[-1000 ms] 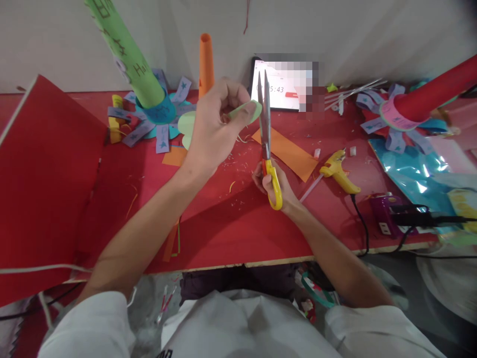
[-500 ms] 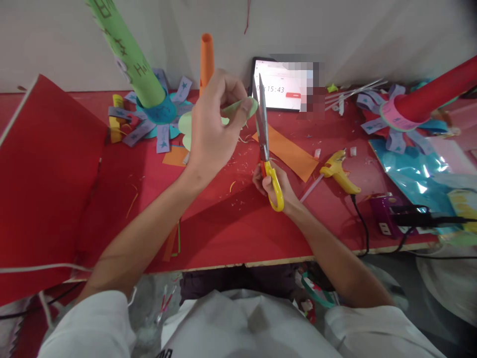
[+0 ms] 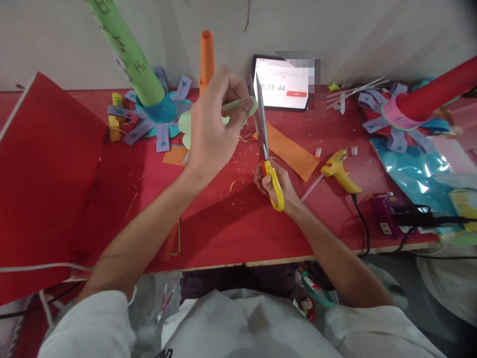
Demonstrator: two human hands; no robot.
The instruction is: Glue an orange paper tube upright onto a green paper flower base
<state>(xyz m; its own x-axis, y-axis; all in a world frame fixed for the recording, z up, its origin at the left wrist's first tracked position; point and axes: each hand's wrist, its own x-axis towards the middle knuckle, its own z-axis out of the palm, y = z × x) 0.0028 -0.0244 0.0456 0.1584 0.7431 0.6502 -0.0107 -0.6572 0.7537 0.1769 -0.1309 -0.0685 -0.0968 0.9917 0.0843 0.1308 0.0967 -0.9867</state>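
Note:
Between thumb and fingers, my left hand pinches a light green paper cutout with rounded lobes; my palm hides its middle. My right hand grips scissors by their yellow and red handles, blades pointing up and away from me. The blades stand close beside the paper's right tip; I cannot tell if they touch it. Under the scissors lies an orange paper strip on the red table. Behind my left hand rises an orange paper cone.
Right of my hands lies a yellow glue gun near a purple power box. A tablet leans on the wall. Paper flower stands flank the table, one with a green tube, one with a red tube. A red board stands left.
The scissor blades look slightly closer together than before. Both hands stay nearly in place, and the view has shifted a little. The tablet's timer reads one second later.

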